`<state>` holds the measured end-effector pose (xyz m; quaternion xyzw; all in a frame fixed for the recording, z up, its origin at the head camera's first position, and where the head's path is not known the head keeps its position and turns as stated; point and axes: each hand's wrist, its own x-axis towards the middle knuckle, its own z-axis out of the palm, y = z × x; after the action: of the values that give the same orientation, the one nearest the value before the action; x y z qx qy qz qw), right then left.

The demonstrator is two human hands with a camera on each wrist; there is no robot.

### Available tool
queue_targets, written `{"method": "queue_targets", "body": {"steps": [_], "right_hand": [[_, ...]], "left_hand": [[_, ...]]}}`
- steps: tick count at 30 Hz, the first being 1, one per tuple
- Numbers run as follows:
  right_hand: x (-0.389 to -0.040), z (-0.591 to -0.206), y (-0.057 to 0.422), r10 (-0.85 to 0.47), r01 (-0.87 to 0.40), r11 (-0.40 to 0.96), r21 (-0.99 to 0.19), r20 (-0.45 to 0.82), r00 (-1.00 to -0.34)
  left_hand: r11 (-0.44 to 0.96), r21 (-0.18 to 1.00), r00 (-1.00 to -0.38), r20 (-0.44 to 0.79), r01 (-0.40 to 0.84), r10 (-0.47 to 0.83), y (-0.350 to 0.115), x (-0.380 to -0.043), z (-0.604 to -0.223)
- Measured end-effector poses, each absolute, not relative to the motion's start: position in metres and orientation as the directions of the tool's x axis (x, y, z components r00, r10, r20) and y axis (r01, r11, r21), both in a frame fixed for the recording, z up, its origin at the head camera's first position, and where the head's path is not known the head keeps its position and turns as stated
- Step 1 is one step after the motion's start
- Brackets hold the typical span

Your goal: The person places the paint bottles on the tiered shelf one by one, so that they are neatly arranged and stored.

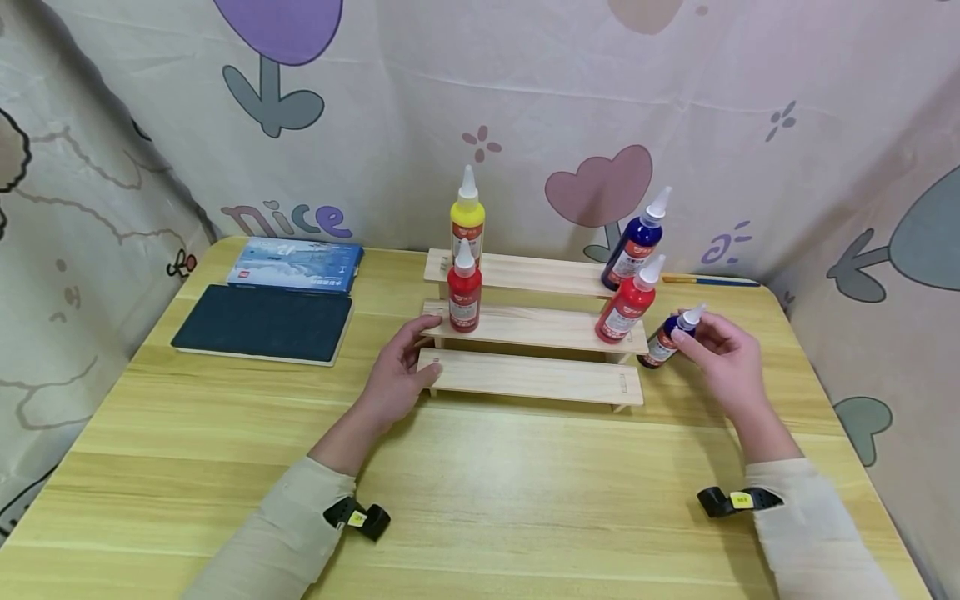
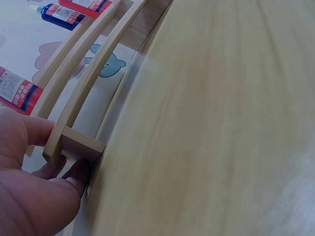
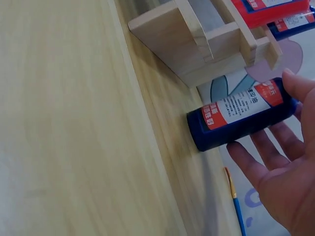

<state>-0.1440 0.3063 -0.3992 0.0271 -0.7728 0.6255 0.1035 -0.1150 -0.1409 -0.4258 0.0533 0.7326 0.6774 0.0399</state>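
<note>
A three-step wooden display rack (image 1: 532,375) stands on the table. My left hand (image 1: 393,375) grips its left end, with the thumb on the lowest step and the fingers by the middle one. At the rack's right end my right hand (image 1: 720,354) pinches a dark blue paint bottle (image 3: 241,115) with a white pointed cap, tilted, its base close over the table. The top step carries a yellow bottle (image 1: 468,218) on the left and another blue bottle (image 1: 634,246) on the right. On the middle step are two red bottles, a left one (image 1: 464,296) and a right one (image 1: 626,310).
To the left lie a dark flat case (image 1: 262,323) and a blue box (image 1: 296,265) behind it. A thin paintbrush (image 1: 712,281) rests near the back right edge. A patterned curtain (image 1: 420,100) hangs behind the table (image 1: 510,500).
</note>
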Motion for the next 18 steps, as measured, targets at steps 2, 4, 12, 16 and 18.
{"method": "queue_targets", "body": {"steps": [2,4,12,16,18], "right_hand": [[-0.143,-0.4,0.304,0.112,-0.173,0.17,-0.97,0.193,-0.975],[-0.143,-0.4,0.302,0.138,-0.17,0.124,-0.978,0.187,-0.973],[-0.139,-0.399,0.301,0.203,-0.175,-0.07,-0.982,0.157,-0.967],[-0.135,-0.399,0.303,0.219,-0.182,-0.103,-0.978,0.156,-0.963],[-0.133,-0.399,0.304,0.216,-0.183,-0.113,-0.977,0.156,-0.964]], "left_hand": [[0.077,0.997,-0.991,0.015,0.025,0.133,-0.141,-0.115,-0.426],[0.077,0.997,-0.991,0.015,0.025,0.134,-0.141,-0.115,-0.426],[0.07,0.997,-0.991,0.005,0.014,0.133,-0.141,-0.114,-0.426],[0.069,0.997,-0.991,0.009,0.019,0.133,-0.141,-0.115,-0.426],[0.07,0.997,-0.991,0.012,0.021,0.132,-0.141,-0.115,-0.426]]}}
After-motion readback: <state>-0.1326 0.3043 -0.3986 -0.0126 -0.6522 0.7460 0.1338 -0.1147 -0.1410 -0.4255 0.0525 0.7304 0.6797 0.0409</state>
